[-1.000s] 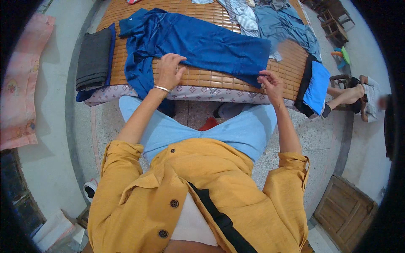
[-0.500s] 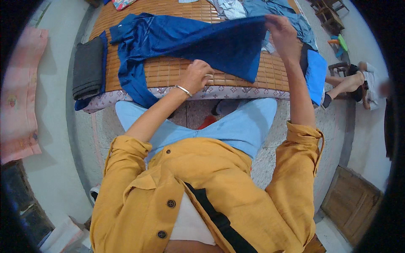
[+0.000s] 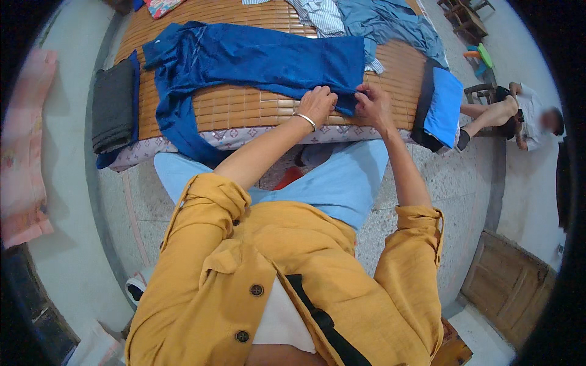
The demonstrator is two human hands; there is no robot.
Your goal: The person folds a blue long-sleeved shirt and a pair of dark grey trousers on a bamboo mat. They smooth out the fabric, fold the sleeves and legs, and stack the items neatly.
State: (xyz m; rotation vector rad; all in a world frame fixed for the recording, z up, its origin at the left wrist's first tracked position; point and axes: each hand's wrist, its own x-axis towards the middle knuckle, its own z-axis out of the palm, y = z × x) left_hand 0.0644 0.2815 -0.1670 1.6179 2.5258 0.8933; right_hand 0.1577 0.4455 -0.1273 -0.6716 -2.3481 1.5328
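Observation:
A pair of dark blue trousers [image 3: 262, 58] lies across the bamboo mat [image 3: 238, 113], its waist end at the left. One leg stretches to the right; the other hangs over the bed's near edge at the left. My left hand [image 3: 317, 105], with a bangle on its wrist, has bent fingers closed on the near edge of the stretched leg. Just right of it, my right hand [image 3: 373, 105] pinches the corner of that leg's hem. The fingertips of both hands are partly hidden by the cloth and knuckles.
Folded dark grey cloth [image 3: 115, 104] rests at the bed's left edge, and a folded bright blue garment [image 3: 444, 107] at its right. Striped cloth [image 3: 323, 17] and grey-blue clothing [image 3: 394, 27] lie at the far side. Another person [image 3: 531, 116] sits at the right.
My right hand has come down and toward me with the trouser hem, from raised to near the mat. My left hand has moved right onto the leg's edge. The raised leg now lies flatter.

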